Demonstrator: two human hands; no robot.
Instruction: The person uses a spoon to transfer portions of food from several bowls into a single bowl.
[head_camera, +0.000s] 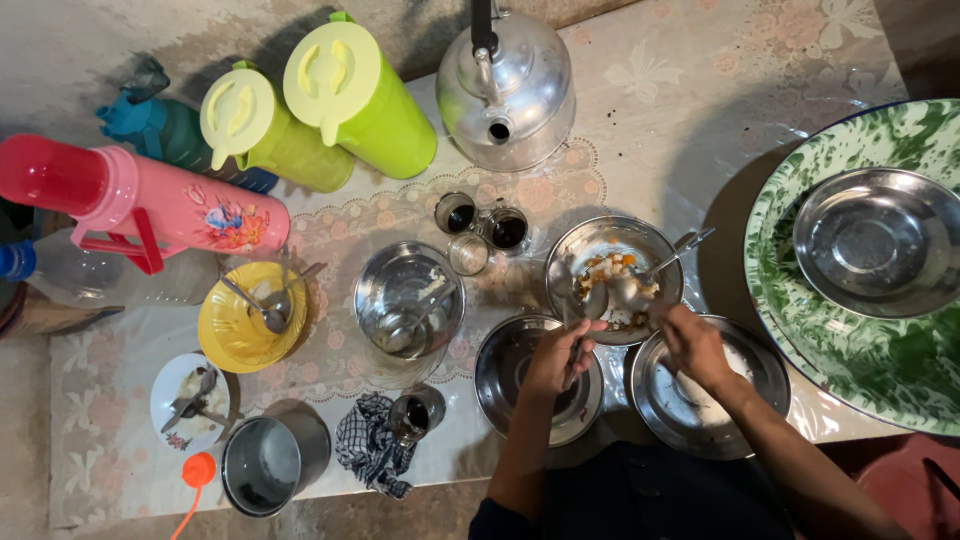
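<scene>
A steel bowl (572, 250) holds orange and white food scraps and two spoons. My left hand (558, 358) reaches over an empty steel bowl (500, 385) and grips the handle of one spoon (597, 300), whose head lies in the food bowl. My right hand (695, 345) hovers over a steel plate (745, 405) with white residue. Its curled fingertips touch the food bowl's near rim, and what they pinch is hidden. The second spoon (672, 257) leans out toward the upper right.
A steel kettle (505, 95), two green jugs (345, 100), a pink flask (170, 205), small dark glasses (480, 228), a yellow bowl (235, 335), another steel bowl (405, 300), a steel cup (270, 462), a checked cloth (372, 442). At right, a green-patterned tray (880, 375) holds a steel bowl.
</scene>
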